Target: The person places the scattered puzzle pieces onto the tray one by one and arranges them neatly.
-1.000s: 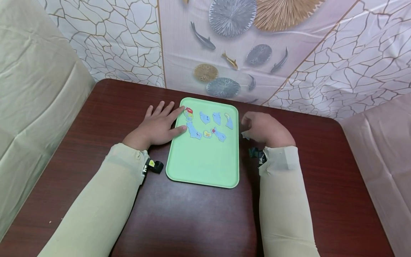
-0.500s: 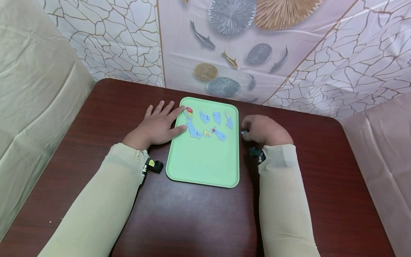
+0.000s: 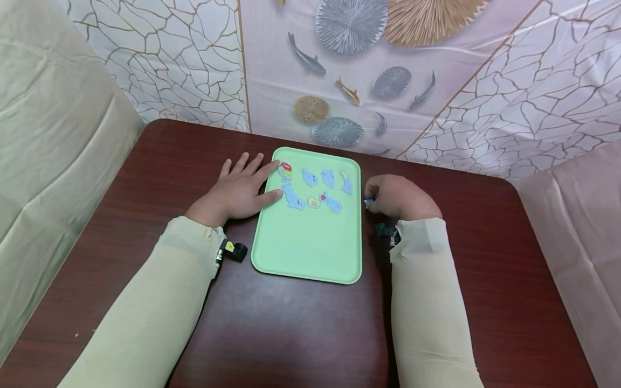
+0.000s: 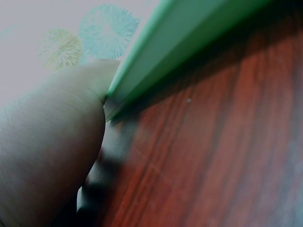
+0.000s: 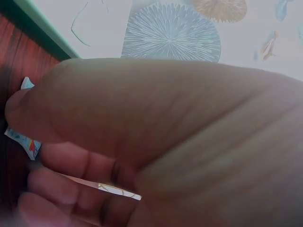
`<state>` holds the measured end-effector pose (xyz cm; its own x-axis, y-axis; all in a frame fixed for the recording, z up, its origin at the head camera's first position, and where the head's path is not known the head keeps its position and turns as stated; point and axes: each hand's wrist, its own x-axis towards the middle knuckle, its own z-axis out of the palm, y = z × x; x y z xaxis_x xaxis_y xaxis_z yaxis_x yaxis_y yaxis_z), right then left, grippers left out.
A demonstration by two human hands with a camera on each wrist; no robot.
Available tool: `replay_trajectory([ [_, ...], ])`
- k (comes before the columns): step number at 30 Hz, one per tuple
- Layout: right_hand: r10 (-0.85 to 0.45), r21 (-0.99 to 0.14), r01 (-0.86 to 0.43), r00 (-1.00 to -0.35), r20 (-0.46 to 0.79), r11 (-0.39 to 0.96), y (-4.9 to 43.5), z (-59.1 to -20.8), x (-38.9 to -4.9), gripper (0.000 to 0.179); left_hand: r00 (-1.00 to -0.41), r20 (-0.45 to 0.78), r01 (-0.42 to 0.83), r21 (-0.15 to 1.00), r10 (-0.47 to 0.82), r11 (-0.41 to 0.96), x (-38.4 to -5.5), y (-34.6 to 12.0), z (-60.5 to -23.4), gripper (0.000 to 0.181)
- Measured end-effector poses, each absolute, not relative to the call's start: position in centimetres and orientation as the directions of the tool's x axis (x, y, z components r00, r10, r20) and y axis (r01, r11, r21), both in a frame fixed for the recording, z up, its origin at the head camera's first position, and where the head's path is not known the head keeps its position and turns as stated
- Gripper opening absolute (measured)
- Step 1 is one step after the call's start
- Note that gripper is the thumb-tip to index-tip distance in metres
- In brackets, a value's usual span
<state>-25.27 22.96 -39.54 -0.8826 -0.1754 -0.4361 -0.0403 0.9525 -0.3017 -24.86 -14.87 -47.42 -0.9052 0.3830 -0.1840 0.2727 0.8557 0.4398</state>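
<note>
My left hand [image 3: 234,193] lies flat with spread fingers at the left edge of a green tray [image 3: 306,245], its thumb and index fingertip over the rim. Flat, irregular puzzle pieces lie in two rows on the tray: a red-and-yellow piece [image 3: 285,172] by the index fingertip, a blue piece [image 3: 293,198] by the thumb tip, a small yellow piece [image 3: 313,202] and several other bluish ones. Just right of the tray, my right hand [image 3: 404,197] pinches a small light-blue puzzle piece [image 5: 22,143] between thumb and curled fingers, low over the table. The hand covers most of that piece.
The tray rests on a dark reddish-brown wooden table [image 3: 291,328]. A patterned cloth backdrop [image 3: 271,70] hangs behind the table's far edge. Pale drapes [image 3: 48,134] hang at both sides. A small camera [image 3: 234,251] is strapped at the left wrist.
My right hand has lowered slightly toward the table, its fingers closing in around the light-blue puzzle piece, which shows less than before. My left hand and the pieces on the tray have not moved.
</note>
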Motion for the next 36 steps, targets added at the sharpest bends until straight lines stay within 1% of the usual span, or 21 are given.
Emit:
replay_trajectory([
  [11, -0.187, -0.294, -0.059, -0.885, -0.427, 0.954, 23.01, -39.68, -25.34, 0.01, -0.906, -0.181, 0.272, 0.445, 0.383, 0.854, -24.81, -14.85, -47.37, 0.085],
  [20, -0.175, -0.295, -0.045, -0.886, -0.429, 0.954, 22.97, -40.1, -25.37, 0.011, -0.906, -0.18, 0.275, 0.44, 0.384, 0.855, -24.89, -14.9, -47.49, 0.086],
  [24, -0.182, -0.29, -0.051, -0.877, -0.445, 0.956, 22.9, -39.82, -25.21, 0.01, -0.906, -0.179, 0.275, 0.442, 0.384, 0.854, -24.89, -14.92, -47.5, 0.086],
  [29, -0.187, -0.305, -0.041, -0.864, -0.468, 0.952, 22.7, -39.62, -25.12, 0.013, -0.906, -0.181, 0.274, 0.442, 0.383, 0.854, -24.85, -14.88, -47.45, 0.086],
  [36, -0.191, -0.303, -0.048, -0.867, -0.461, 0.952, 22.5, -40.07, -25.29, 0.015, -0.907, -0.177, 0.274, 0.44, 0.382, 0.855, -24.85, -14.88, -47.44, 0.085],
])
